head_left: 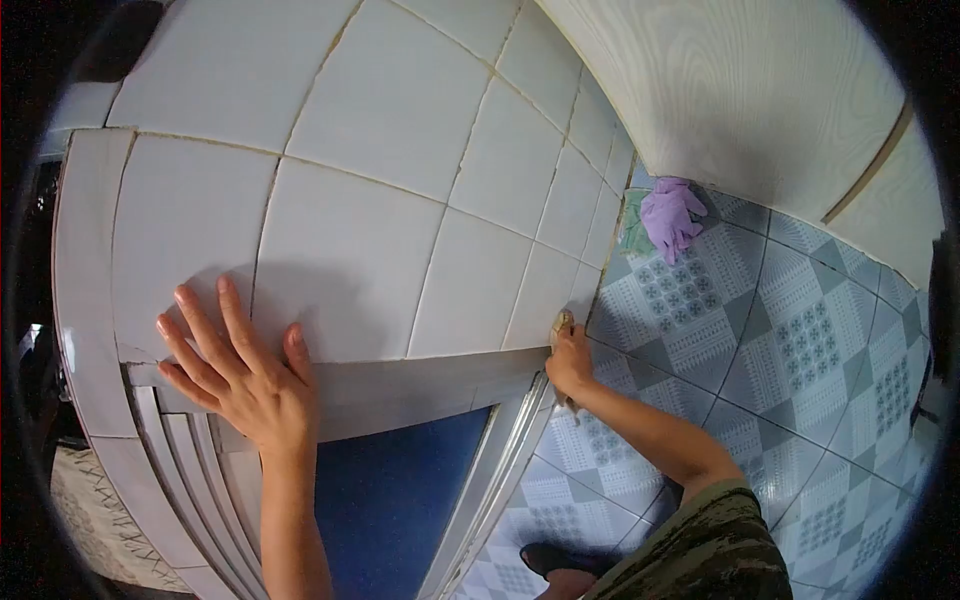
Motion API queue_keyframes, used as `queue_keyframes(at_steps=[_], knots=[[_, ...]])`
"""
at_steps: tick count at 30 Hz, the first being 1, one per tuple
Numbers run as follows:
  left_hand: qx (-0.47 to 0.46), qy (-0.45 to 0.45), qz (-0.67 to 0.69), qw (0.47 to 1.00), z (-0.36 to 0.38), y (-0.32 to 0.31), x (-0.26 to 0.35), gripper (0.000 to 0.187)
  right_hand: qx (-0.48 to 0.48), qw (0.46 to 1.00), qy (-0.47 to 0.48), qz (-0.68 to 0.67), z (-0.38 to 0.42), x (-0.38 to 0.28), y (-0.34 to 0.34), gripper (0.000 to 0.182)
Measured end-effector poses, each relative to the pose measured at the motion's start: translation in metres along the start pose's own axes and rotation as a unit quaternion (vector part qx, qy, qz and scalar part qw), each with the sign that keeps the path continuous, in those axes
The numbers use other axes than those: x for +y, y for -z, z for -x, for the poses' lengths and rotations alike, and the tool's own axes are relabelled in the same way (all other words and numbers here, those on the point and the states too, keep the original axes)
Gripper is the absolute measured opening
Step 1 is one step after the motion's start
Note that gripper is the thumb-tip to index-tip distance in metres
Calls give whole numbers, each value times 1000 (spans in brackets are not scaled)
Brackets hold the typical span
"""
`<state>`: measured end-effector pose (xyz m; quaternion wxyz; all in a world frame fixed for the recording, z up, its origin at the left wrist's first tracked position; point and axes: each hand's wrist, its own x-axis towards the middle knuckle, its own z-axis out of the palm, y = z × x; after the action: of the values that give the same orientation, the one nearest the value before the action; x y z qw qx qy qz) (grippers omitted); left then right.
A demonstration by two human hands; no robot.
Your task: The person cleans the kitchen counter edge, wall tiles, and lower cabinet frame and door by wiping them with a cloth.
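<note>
My left hand (pixel 245 370) rests on the white tiles (pixel 350 260) near their lower edge, fingers spread, holding nothing. Low at the tiled corner by the floor, my right hand (pixel 570 360) is closed around a crumpled yellowish-brown cloth (pixel 563 320). Part of that cloth sticks out above the fist and a bit hangs below it; the rest is hidden in my fingers. The cloth is against the end of the grey strip (pixel 430 385) under the tiles.
A purple glove (pixel 672 215) lies on a green cloth or pad (pixel 634 228) on the patterned floor (pixel 790 350). A pale wood-grain panel (pixel 760 90) stands beside them. Below the tiles is a framed blue panel (pixel 395 500). A dark shoe (pixel 548 558) shows at the bottom.
</note>
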<state>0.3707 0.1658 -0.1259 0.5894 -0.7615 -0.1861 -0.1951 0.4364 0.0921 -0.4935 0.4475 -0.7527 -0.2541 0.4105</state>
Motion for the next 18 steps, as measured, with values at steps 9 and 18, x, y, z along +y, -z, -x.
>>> queue_keyframes(at_steps=[9,18], knots=[[-3,4,18,1000,-1,1,2,58,52,998,-21,33,-23,9,-9,74],[-19,12,17,1000,3,2,1,58,34,982,184,-21,81,-91,12,87]])
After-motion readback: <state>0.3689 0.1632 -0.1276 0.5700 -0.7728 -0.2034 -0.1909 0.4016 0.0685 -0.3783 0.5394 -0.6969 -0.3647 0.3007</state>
